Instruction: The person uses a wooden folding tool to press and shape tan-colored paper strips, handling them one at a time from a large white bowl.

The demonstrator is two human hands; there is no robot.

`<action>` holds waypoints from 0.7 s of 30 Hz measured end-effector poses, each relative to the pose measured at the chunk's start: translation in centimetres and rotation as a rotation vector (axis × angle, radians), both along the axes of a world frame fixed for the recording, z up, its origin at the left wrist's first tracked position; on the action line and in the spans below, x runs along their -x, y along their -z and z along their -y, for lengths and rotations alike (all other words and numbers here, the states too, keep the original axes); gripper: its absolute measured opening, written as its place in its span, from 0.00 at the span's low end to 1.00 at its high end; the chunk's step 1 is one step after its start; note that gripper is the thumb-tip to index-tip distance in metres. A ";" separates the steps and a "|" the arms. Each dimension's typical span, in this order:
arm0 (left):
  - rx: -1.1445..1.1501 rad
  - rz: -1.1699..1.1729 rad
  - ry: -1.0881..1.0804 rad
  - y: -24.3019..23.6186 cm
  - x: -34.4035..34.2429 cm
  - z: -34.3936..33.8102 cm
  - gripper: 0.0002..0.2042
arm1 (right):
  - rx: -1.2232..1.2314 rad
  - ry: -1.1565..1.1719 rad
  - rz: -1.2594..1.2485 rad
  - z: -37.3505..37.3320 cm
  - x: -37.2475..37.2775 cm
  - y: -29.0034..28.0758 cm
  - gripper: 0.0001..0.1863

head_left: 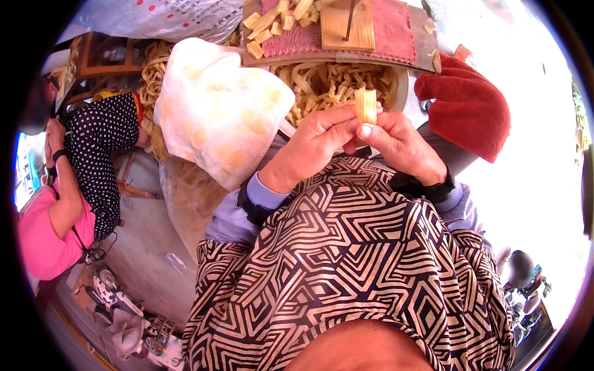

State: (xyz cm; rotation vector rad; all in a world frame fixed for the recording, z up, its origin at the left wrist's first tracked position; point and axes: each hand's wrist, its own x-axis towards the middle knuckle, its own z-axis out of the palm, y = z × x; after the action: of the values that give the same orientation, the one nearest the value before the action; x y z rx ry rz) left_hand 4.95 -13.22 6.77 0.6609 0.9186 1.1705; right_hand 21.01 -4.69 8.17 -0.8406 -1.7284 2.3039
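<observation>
Both my left hand point(322, 139) and my right hand point(405, 145) are closed around a short, pale yellow fibrous piece point(365, 104), held upright between the fingertips at chest height. Just behind them is a basin of similar curled strips point(309, 83). Above it lies a board point(431, 40) with a pink mat point(399, 34), a wooden block point(337, 37) with a thin upright dark metal piece point(348, 25) on it, and several short cut pieces point(265, 25).
A white patterned cloth point(223, 108) and a red cloth point(467, 111) flank my hands. At left, a co-worker in pink point(52, 229) sits near a heap of strips point(153, 68). Plastic sacking point(148, 18) lies at upper left. Scooters stand lower left point(151, 340) and lower right point(526, 297).
</observation>
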 end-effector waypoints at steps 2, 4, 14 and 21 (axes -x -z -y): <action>-0.007 -0.035 0.101 0.3 0.8 -0.3 0.16 | -0.005 0.043 0.012 0.2 0.3 0.0 0.20; 0.043 0.050 0.059 1.1 0.5 -0.5 0.17 | -0.202 -0.047 -0.007 -0.7 0.4 0.0 0.21; 0.068 -0.106 0.063 1.7 0.2 -3.7 0.11 | -1.482 0.046 0.077 -3.7 1.9 -0.9 0.08; -0.181 -0.568 0.020 2.1 3.2 -5.9 0.12 | -0.711 -0.100 0.264 -3.6 -0.1 1.0 0.08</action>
State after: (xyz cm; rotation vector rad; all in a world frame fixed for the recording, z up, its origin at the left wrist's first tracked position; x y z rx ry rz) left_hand 1.73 -7.29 4.69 1.1839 1.2817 1.0711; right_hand 21.13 -1.07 7.12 -0.9295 -2.5002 1.4569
